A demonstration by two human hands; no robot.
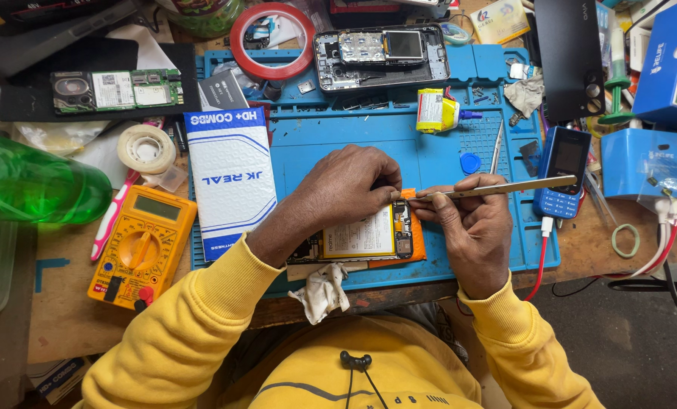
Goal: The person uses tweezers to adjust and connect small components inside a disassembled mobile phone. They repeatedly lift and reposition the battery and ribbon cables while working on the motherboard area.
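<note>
Yellow sleeves [202,318], left hand [346,185] steadying opened phone [365,238], right hand [467,227] gripping tweezers [497,188]

mat [331,144] blue | multimeter [142,247] yellow (orange dial) | bottle [28,182] green

A single camera sits on the person's head and looks almost straight down onto the desk [66,318]. It faces forward and away from the body, so the yellow sleeves enter from the bottom edge and the far side of the desk lies along the top of the frame. The view is close: the left hand [346,189] and right hand [467,227] sit near the middle and fill a good share of the picture, working over the blue mat [338,136]. The person's chest and a strip of floor show at the bottom. The wide lens bends the edges slightly. No second view shares the scene.
</note>
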